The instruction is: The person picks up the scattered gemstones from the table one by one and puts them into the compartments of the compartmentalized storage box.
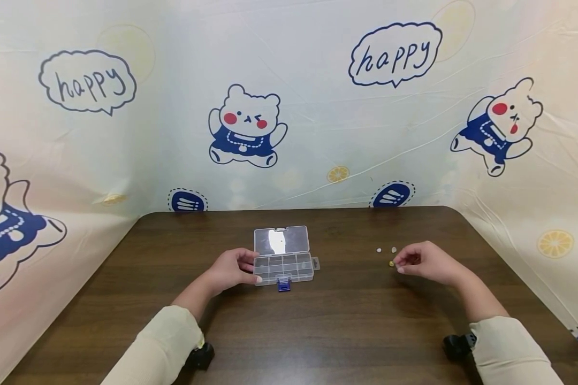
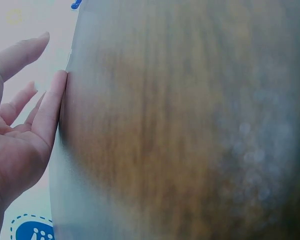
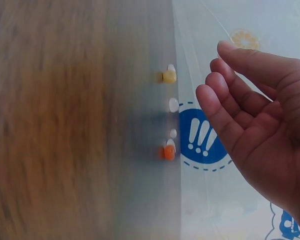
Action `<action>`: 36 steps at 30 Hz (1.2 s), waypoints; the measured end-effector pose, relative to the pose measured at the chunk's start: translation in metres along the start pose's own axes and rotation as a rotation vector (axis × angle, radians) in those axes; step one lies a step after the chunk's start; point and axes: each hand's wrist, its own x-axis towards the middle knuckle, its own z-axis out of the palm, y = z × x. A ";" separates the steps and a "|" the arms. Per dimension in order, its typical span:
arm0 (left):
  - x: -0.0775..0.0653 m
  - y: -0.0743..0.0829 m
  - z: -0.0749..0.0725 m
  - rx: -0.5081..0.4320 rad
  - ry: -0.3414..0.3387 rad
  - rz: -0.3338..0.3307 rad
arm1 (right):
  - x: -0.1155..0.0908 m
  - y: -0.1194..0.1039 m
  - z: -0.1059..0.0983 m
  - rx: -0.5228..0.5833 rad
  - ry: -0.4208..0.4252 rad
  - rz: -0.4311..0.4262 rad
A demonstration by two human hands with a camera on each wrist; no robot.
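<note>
A clear plastic compartment box with a blue latch stands with its lid raised. My left hand holds its left end, thumb at the front corner and fingers towards the hinge side. The left wrist view catches this left hand with the thumb low by the table. To the right, my right hand hovers beside a small yellow pill-like piece. In the right wrist view the right hand has loosely bent fingers, nothing seen between them, with the thumb near the index fingertip.
Small white pieces lie beyond the yellow one on the brown table. An orange piece shows in the right wrist view, hidden behind the hand in the head view. A printed cloth backdrop surrounds the table.
</note>
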 end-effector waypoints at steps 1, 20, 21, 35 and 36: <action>0.000 0.000 0.000 0.000 0.000 0.000 | 0.001 0.000 0.001 0.004 0.002 -0.003; 0.001 -0.002 0.000 -0.006 0.000 0.003 | 0.011 -0.024 0.016 -0.027 0.101 -0.043; 0.001 -0.002 0.000 -0.005 0.000 0.003 | 0.012 -0.025 0.017 -0.023 0.102 -0.046; 0.000 -0.002 0.000 0.004 0.003 0.003 | 0.024 -0.043 0.025 -0.014 0.061 -0.081; 0.000 -0.002 0.000 0.002 0.003 0.003 | 0.025 -0.044 0.026 -0.010 0.056 -0.084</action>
